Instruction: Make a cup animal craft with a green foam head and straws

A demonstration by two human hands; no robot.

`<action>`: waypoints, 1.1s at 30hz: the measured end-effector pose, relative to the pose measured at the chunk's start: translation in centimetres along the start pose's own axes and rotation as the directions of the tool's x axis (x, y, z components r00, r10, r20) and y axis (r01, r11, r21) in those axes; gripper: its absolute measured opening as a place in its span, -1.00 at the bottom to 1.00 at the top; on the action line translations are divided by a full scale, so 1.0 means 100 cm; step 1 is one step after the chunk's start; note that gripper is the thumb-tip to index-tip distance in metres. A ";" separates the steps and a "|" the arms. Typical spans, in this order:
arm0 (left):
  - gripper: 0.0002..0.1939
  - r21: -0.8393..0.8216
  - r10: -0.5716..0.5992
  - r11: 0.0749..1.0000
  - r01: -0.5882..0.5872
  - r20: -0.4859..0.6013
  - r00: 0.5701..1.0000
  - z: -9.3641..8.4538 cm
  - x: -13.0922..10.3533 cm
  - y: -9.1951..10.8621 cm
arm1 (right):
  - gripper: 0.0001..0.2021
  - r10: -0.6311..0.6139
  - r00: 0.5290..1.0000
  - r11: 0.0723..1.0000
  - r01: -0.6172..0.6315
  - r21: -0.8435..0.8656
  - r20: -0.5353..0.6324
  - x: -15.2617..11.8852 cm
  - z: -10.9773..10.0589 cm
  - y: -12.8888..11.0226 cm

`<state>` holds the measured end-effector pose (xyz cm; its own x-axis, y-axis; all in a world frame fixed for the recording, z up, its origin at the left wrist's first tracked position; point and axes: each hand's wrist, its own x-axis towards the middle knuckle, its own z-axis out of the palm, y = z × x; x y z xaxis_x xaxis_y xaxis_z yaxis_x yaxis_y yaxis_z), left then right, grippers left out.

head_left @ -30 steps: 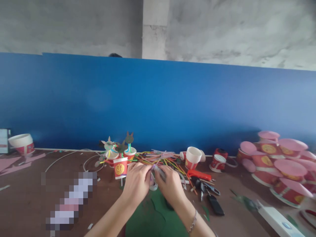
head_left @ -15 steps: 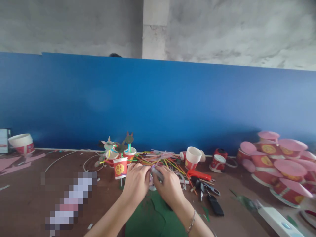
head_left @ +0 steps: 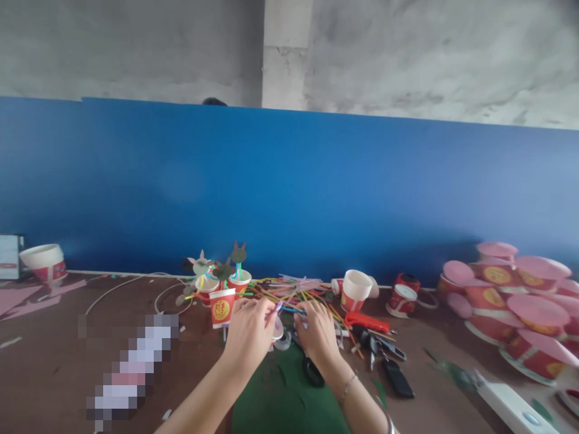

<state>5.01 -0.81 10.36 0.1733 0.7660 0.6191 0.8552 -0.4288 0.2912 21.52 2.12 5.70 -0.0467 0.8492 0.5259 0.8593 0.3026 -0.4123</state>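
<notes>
Pinching left hand [head_left: 251, 330]: thumb and forefinger are brought together, and a slanted purple strip [head_left: 277, 308] is held between them; the other fingers are curled.
Right hand [head_left: 320, 331]: placed just apart from the left, with its fingers bent and partly closed; its fingertips are met by a thin blue strip [head_left: 293, 310], but whether this is gripped cannot be told.
Cup [head_left: 277, 332]: set between the hands, partly hidden by the left one.
Green sheet [head_left: 271, 401]: spread on the brown table [head_left: 54, 374] between the forearms; a black handle [head_left: 313, 374] is seen on it, near the right wrist.
Coloured strips [head_left: 298, 285]: scattered behind the hands, before a blue partition [head_left: 289, 193].
Animal-head cups: three dark paper heads are seen above red cups [head_left: 221, 308], beyond the left hand.
Right side: a red-handled tool [head_left: 367, 322] and keys [head_left: 372, 351] are laid near the right hand; farther off, red cups topped with pink discs [head_left: 537, 310] are clustered.
</notes>
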 end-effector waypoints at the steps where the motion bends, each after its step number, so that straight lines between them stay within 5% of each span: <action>1: -0.90 0.017 0.001 1.000 0.000 -0.011 1.000 0.000 0.000 0.000 | -0.85 -0.012 1.000 0.997 0.013 0.081 -0.009 0.001 -0.003 -0.005; 5: -0.92 0.040 0.006 0.999 -0.004 -0.049 0.999 0.002 -0.002 0.002 | -0.80 0.016 0.997 0.878 -0.047 0.476 0.070 0.002 -0.017 -0.026; 7: -0.92 0.041 0.007 0.999 -0.005 -0.054 0.999 0.003 -0.004 0.004 | -0.79 0.045 0.993 0.837 -0.098 0.538 0.112 0.001 -0.020 -0.033; 15: -0.86 0.079 0.059 0.995 -0.056 -0.037 0.998 0.004 -0.008 0.010 | -0.77 0.115 0.980 0.803 -0.188 0.565 0.163 -0.001 -0.020 -0.036; 33: -0.78 0.124 0.104 0.986 -0.112 0.066 0.992 -0.001 -0.009 0.017 | -0.80 0.080 0.990 0.847 -0.127 0.516 0.112 -0.002 -0.022 -0.040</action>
<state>6.25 -2.27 10.38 0.2934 0.7472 0.5963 0.8844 -0.4490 0.1276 19.26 -0.22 8.87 -0.0351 0.9139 0.4045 0.4709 0.3721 -0.7999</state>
